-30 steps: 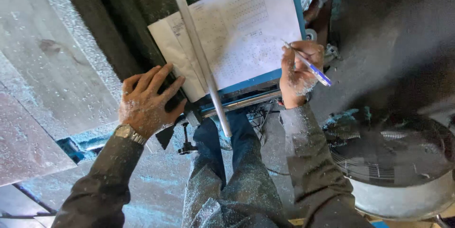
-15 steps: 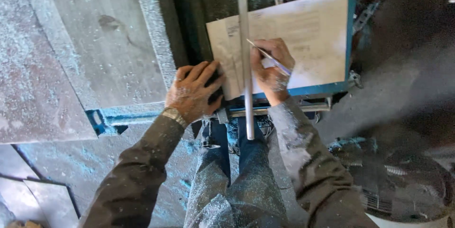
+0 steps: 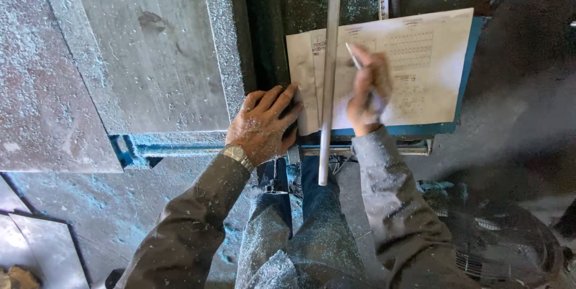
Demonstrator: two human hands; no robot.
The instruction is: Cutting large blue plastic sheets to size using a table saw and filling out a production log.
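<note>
My right hand (image 3: 369, 94) is pinching a pen (image 3: 354, 56) over the printed sheet (image 3: 420, 67) at upper right; my left hand (image 3: 264, 124), fingers spread, is pressing the sheet's left edge beside the metal rod (image 3: 329, 73).

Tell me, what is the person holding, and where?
The right hand holds a pen by its lower barrel, over the paper. The left hand holds nothing; it lies flat at the paper's edge.
</note>
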